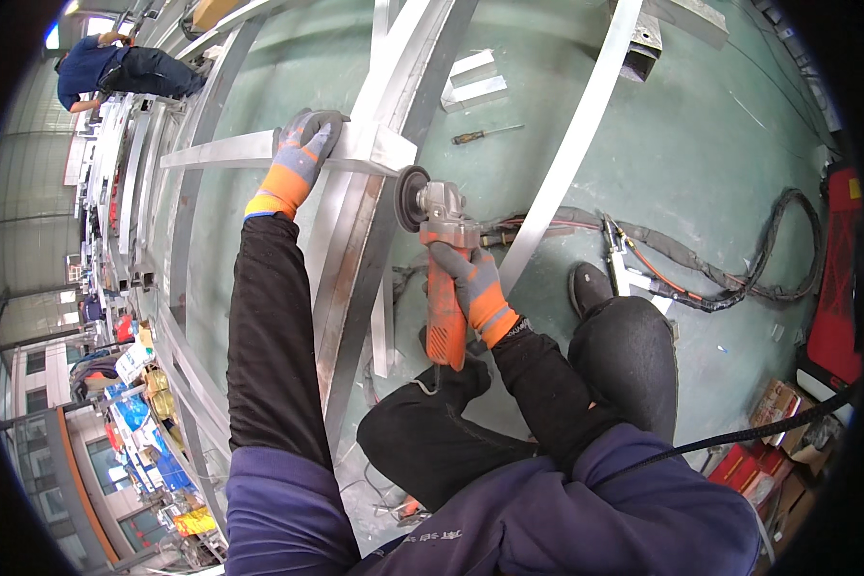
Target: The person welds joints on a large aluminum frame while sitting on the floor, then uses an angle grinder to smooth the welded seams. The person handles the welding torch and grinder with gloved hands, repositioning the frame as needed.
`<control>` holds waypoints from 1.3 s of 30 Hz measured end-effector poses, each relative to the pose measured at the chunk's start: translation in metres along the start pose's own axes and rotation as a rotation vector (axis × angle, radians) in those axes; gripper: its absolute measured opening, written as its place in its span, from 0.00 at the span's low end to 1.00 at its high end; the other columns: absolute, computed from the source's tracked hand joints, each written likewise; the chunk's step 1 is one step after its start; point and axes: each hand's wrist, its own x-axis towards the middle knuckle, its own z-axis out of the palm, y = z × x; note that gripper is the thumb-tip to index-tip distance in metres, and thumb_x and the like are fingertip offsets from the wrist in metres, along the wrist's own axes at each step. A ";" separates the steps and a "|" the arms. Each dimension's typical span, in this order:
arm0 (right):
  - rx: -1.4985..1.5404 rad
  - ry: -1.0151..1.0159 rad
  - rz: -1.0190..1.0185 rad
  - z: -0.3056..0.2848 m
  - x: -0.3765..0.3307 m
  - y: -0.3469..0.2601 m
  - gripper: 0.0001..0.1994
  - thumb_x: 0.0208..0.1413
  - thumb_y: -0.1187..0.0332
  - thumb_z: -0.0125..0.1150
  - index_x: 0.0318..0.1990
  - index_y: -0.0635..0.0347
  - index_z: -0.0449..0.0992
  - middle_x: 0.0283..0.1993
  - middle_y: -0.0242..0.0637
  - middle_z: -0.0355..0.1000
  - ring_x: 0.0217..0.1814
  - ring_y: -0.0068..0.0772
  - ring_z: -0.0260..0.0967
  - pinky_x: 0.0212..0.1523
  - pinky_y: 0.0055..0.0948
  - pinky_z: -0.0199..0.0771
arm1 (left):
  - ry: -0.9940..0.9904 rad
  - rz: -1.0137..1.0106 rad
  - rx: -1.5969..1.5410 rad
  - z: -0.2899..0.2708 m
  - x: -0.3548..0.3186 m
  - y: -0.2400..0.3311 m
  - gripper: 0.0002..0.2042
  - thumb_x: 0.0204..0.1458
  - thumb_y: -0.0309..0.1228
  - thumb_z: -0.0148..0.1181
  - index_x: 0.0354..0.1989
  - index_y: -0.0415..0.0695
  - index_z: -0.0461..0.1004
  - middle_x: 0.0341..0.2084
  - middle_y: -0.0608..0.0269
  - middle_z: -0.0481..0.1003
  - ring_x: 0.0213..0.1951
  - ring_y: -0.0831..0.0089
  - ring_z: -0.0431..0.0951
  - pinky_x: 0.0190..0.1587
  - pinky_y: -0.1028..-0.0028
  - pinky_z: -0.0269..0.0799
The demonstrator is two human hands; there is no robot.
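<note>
My right hand, in a grey and orange glove, is closed round the body of an orange angle grinder. The grinder's disc is beside the end of a silver square metal tube; whether they touch I cannot tell. Gloved the same way, my left hand is wrapped over the top of that tube. The tube lies across a long metal beam of a frame.
A screwdriver and angled metal pieces lie on the green floor. Cables and hoses curl at right, near a red case. A slanting white bar stands beyond the grinder. Another person works far left.
</note>
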 end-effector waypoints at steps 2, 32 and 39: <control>-0.074 -0.029 -0.055 0.001 0.001 -0.001 0.23 0.50 0.60 0.72 0.47 0.67 0.76 0.40 0.33 0.77 0.39 0.23 0.71 0.41 0.27 0.73 | -0.007 0.016 -0.003 -0.001 0.002 0.002 0.26 0.52 0.18 0.51 0.62 0.44 0.66 0.62 0.47 0.65 0.64 0.45 0.63 0.66 0.59 0.60; -0.213 -0.086 -0.250 0.014 -0.003 -0.007 0.18 0.51 0.65 0.68 0.47 0.66 0.75 0.36 0.34 0.76 0.34 0.27 0.74 0.35 0.28 0.76 | -0.011 -0.047 0.069 0.014 -0.001 -0.004 0.24 0.51 0.19 0.51 0.60 0.45 0.68 0.60 0.47 0.66 0.64 0.47 0.63 0.67 0.57 0.57; -0.122 0.065 0.023 -0.012 0.001 -0.002 0.26 0.46 0.59 0.74 0.48 0.68 0.76 0.41 0.38 0.77 0.40 0.23 0.72 0.42 0.28 0.74 | 0.052 -0.024 -0.157 0.018 0.000 -0.010 0.23 0.58 0.25 0.47 0.62 0.60 0.67 0.64 0.56 0.62 0.67 0.52 0.59 0.68 0.44 0.50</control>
